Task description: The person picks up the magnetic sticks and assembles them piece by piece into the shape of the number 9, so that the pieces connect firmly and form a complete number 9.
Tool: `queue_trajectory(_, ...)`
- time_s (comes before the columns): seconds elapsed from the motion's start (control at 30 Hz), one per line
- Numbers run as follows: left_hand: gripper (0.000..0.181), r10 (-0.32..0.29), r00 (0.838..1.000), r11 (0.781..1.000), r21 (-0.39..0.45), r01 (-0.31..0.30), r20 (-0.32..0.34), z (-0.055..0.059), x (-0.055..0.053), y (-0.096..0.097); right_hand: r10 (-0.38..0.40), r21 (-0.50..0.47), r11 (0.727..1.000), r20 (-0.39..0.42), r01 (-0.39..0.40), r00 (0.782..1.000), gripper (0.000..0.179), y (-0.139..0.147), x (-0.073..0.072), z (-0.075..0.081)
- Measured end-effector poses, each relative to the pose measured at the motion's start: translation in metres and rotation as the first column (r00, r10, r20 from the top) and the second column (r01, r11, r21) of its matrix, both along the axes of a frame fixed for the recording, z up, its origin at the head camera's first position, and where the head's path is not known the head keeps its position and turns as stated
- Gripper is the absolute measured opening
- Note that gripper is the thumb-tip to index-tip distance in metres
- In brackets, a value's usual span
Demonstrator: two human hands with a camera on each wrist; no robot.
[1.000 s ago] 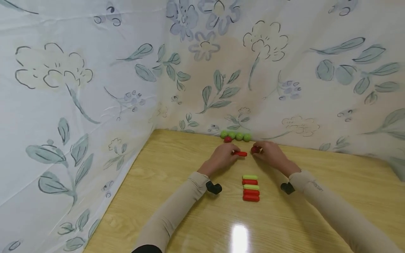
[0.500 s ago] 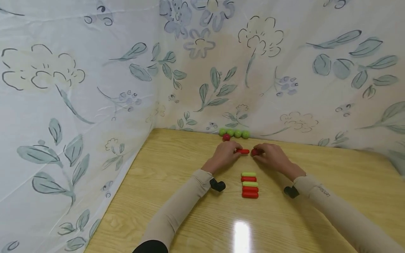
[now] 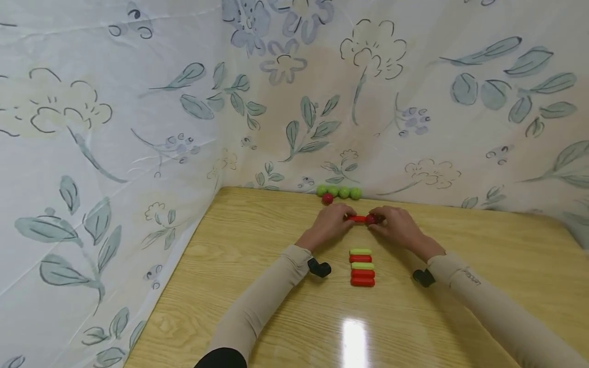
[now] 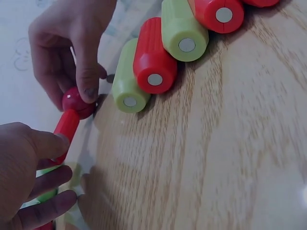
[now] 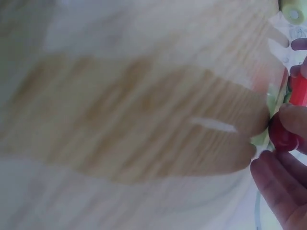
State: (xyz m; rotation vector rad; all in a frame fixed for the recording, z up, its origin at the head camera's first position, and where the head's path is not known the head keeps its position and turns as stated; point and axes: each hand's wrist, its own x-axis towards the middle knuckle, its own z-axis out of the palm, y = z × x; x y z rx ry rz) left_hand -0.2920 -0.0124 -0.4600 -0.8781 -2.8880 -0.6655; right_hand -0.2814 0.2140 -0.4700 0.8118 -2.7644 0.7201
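My left hand (image 3: 332, 224) pinches a short red magnetic rod (image 4: 68, 127) between thumb and fingers. From the right, my right hand (image 3: 397, 225) holds a dark red ball (image 4: 76, 101) by its fingertips. In the left wrist view the rod's free end is right at the ball. The right wrist view shows the same ball (image 5: 282, 135) at its right edge, partly covered by the thumb. Nearer to me lies a column of red and light green magnetic rods (image 3: 362, 267), side by side, with round silvery ends.
A row of several green balls (image 3: 344, 192) runs along the back edge of the wooden table (image 3: 257, 240), against the floral cloth (image 3: 285, 128). One loose red ball (image 3: 327, 199) sits just in front of that row.
My left hand has moved the red rod to the right, closing the gap to the ball in my right hand. The right hand has stayed nearly in place.
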Motion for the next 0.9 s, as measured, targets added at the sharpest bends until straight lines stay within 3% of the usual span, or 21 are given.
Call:
queue_trajectory(0.27, 0.018, 0.003, 1.000, 1.000, 0.030, -0.003, 0.019, -0.004, -0.003, 0.000, 0.019, -0.044, 0.999, 0.048, -0.017, 0.999, 0.029, 0.000, -0.002, 0.003)
queue_trajectory(0.57, 0.023, 0.050, 0.996, 0.996, 0.072, -0.055, 0.072, -0.002, -0.001, -0.012, 0.013, -0.060, 0.998, 0.046, -0.010, 0.999, 0.033, 0.002, -0.008, 0.000)
queue_trajectory(0.73, 0.024, 0.093, 0.990, 0.987, 0.119, -0.106, 0.107, -0.004, -0.003, -0.024, -0.014, -0.091, 0.996, 0.075, 0.021, 0.997, 0.035, 0.005, -0.009, -0.003)
queue_trajectory(0.9, 0.012, 0.196, 0.980, 0.967, 0.154, -0.201, 0.044, -0.009, -0.008, -0.036, -0.031, -0.125, 0.991, 0.094, 0.043, 0.995, 0.037, 0.005, -0.009, -0.006)
